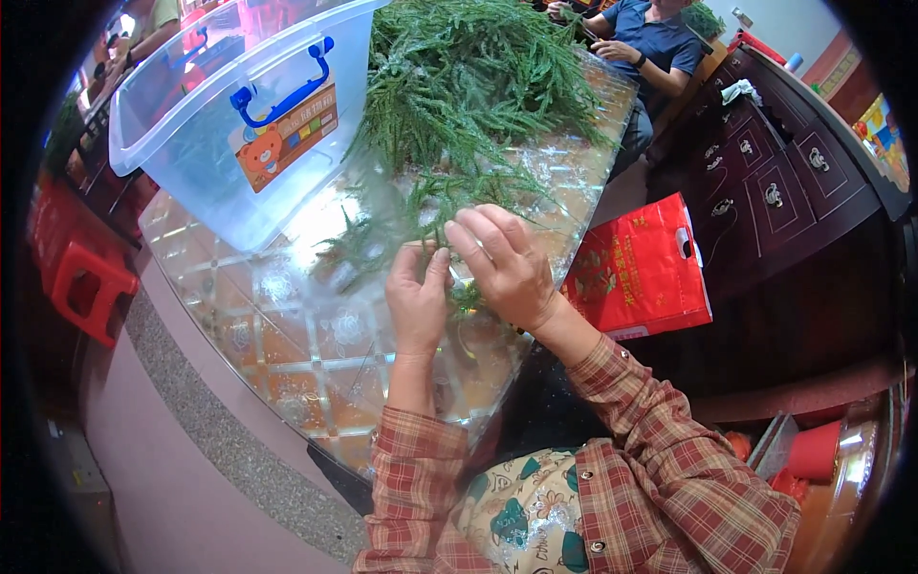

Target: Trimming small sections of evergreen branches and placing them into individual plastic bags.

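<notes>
My left hand (418,298) and my right hand (505,263) are close together over the near part of the table. The left thumb and fingers are pinched on a green artificial pine sprig (375,232), whose needles spread out to the left and look smeared by motion. My right fingers are curled closed at the sprig's stem, just above the left fingertips. Part of the stem is hidden by the fingers. Beyond both hands lies a large heap of green artificial pine branches (469,77), with some loose ones reaching toward me.
A clear plastic storage box (206,187) with a blue handle stands at the table's left. The table (316,359) has a clear patterned cover. A red bag (641,268) is at its right edge, a red stool (91,287) at left. Another person (655,43) sits at the far right.
</notes>
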A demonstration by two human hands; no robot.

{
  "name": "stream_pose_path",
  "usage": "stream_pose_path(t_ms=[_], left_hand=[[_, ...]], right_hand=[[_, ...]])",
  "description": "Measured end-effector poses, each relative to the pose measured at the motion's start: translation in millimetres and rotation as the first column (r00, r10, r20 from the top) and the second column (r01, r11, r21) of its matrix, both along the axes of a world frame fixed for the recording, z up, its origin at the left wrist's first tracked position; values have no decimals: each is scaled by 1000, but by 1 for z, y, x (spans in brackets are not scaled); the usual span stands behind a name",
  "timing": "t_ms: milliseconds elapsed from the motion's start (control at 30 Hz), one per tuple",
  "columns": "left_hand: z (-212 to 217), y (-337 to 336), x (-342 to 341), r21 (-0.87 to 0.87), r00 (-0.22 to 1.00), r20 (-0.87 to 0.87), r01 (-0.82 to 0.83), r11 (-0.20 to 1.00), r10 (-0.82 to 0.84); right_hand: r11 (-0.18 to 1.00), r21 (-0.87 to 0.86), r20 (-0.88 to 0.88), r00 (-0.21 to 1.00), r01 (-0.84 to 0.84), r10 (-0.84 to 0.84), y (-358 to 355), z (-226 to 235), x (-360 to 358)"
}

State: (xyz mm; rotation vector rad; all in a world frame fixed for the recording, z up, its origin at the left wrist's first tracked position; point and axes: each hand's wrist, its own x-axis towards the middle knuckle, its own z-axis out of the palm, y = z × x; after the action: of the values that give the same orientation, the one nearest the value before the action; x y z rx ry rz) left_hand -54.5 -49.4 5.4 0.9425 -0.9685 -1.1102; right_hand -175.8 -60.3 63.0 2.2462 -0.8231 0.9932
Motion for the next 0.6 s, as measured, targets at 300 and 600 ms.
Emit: stream_pose_path(t_ms=[300,600], left_hand=[[-3,0,0,-81,986,159,-34,996,46],[-3,3,6,15,915,-245,333,943,-319]], right_hand=[[971,237,17,1000,-12,9,-2,-21,-5],[198,853,515,840,-483,-169,2,-1,-32]])
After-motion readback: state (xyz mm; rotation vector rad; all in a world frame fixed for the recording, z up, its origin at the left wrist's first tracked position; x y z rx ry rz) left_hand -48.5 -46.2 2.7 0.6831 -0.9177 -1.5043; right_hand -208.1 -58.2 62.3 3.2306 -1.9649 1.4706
